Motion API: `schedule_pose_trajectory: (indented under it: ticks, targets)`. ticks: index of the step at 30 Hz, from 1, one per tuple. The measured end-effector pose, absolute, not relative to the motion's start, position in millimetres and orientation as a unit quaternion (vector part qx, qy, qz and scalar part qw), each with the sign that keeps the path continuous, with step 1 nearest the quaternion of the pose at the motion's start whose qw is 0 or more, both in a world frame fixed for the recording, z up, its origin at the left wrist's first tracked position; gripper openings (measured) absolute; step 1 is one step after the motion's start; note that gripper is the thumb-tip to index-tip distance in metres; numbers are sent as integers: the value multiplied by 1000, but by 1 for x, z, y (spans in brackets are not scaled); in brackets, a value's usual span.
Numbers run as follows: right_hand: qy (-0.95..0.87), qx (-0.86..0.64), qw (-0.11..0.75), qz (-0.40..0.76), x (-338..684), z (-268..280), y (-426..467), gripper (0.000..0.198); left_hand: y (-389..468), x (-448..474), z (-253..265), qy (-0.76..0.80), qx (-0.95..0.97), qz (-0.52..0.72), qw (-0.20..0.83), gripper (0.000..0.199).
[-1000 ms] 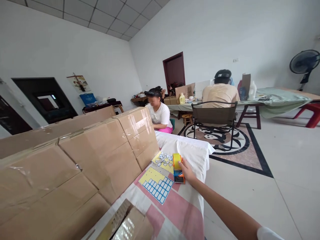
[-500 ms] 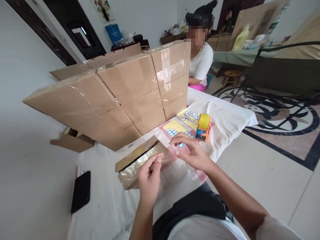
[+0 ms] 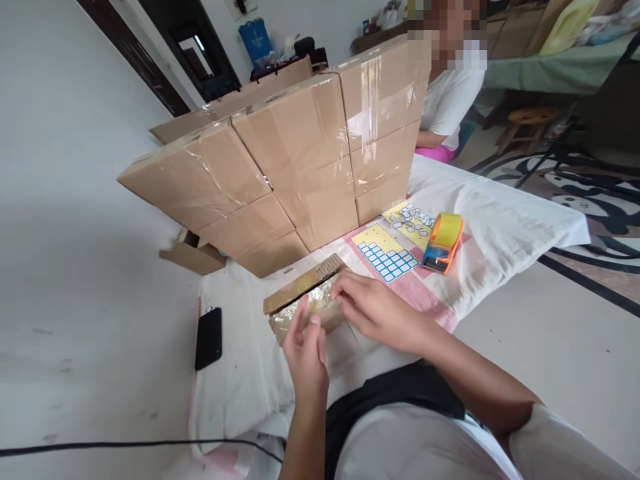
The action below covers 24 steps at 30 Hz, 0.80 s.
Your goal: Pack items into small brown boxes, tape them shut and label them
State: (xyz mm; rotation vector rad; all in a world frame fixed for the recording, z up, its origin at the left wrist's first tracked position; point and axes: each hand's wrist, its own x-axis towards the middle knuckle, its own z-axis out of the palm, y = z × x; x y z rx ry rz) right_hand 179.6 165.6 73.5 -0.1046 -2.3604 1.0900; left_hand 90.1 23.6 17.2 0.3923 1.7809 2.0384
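**Both hands at a taped cardboard piece**

Left hand point(image 3: 307, 347) fingers curl onto the near edge of the small flat cardboard box point(image 3: 306, 300); whether they pinch it cannot be told. Right hand point(image 3: 373, 310) lies fingers together on its right end. Box lies on the cloth-covered worktop point(image 3: 240, 373). Near: black phone point(image 3: 209, 337), label sheets point(image 3: 387, 250), orange tape dispenser point(image 3: 444, 233), stacked cartons point(image 3: 295, 153) behind.

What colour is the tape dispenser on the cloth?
Orange and blue, holding a yellow roll; the tape dispenser shows in the head view.

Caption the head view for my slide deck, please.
Both hands, left and right, on a small taped box before stacked cartons.
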Motion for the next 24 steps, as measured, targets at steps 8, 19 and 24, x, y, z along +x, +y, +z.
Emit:
schedule_pose_trajectory:
  ticks: [8,19,24]
  targets:
    - [-795,55,177,578,143,76,206,31,14,41,13,839,393,375,-35,51]
    - [-670,101,-48,734,82,60,236,36,10,47,4,879,410,240,-26,70]
    - [-806,15,-26,592,65,37,244,36,5,42,5,853,467,231,-23,67]
